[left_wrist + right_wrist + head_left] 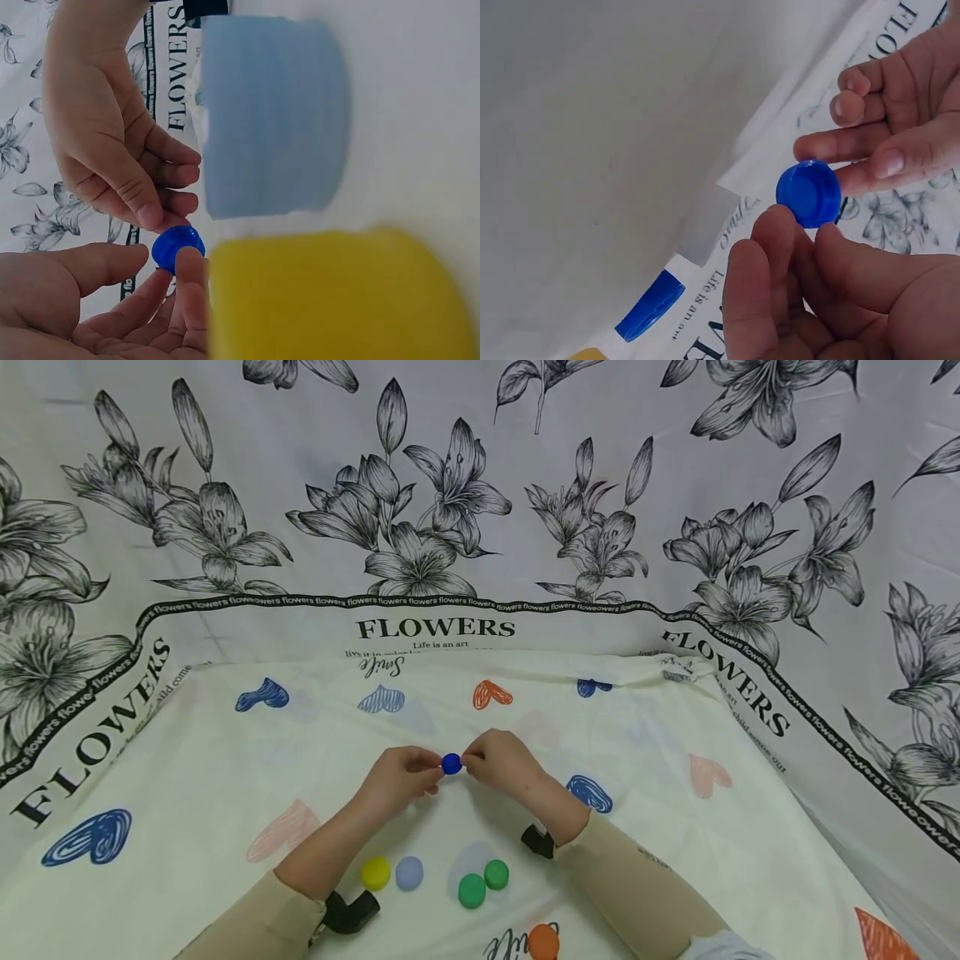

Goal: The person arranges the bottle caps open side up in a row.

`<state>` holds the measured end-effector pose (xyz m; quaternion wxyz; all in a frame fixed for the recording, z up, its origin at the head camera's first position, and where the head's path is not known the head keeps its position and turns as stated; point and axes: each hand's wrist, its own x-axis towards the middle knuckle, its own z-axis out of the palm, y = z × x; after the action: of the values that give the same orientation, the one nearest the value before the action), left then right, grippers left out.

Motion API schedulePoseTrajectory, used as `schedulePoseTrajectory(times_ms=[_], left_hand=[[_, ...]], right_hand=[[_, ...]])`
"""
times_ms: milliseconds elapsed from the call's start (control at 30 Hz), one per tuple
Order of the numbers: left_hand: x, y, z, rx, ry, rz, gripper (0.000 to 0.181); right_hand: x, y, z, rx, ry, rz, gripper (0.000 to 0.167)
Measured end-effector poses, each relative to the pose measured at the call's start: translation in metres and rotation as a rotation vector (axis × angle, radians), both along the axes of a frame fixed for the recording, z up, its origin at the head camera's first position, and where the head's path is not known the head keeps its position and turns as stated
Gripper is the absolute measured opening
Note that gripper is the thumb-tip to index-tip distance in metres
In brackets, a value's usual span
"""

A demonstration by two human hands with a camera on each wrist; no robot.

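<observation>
Between the fingertips of both hands, above the middle of the cloth, is a small dark blue bottle cap (451, 764). My left hand (405, 777) pinches it from the left side and my right hand (504, 762) from the right. The right wrist view shows the hollow side of the cap (808, 193), with the thumb and index finger of the right hand at its lower edge. A left fingertip touches its upper rim there. In the left wrist view, fingers partly cover the same cap (178, 246).
Nearer the body lie a yellow cap (376, 872), a light blue cap (409, 872), two green caps (472, 891) and an orange cap (543, 942). A white cloth (637, 893) printed with hearts covers the surface. Behind it hangs a flower-printed curtain (525, 568).
</observation>
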<state>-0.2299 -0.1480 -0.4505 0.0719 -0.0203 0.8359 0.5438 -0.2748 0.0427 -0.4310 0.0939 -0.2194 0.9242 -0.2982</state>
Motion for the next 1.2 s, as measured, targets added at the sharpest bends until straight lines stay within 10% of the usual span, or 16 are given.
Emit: schedulePoseTrajectory(times_ms=[600, 1200], left_hand=[[0.002, 0.002, -0.007, -0.127, -0.11, -0.127, 0.041], [0.003, -0.007, 0.005, -0.175, -0.074, -0.196, 0.05]], right_hand=[[0.003, -0.001, -0.005, 0.123, -0.035, 0.107, 0.015], [0.008, 0.0, 0.008, 0.14, -0.114, 0.151, 0.019]])
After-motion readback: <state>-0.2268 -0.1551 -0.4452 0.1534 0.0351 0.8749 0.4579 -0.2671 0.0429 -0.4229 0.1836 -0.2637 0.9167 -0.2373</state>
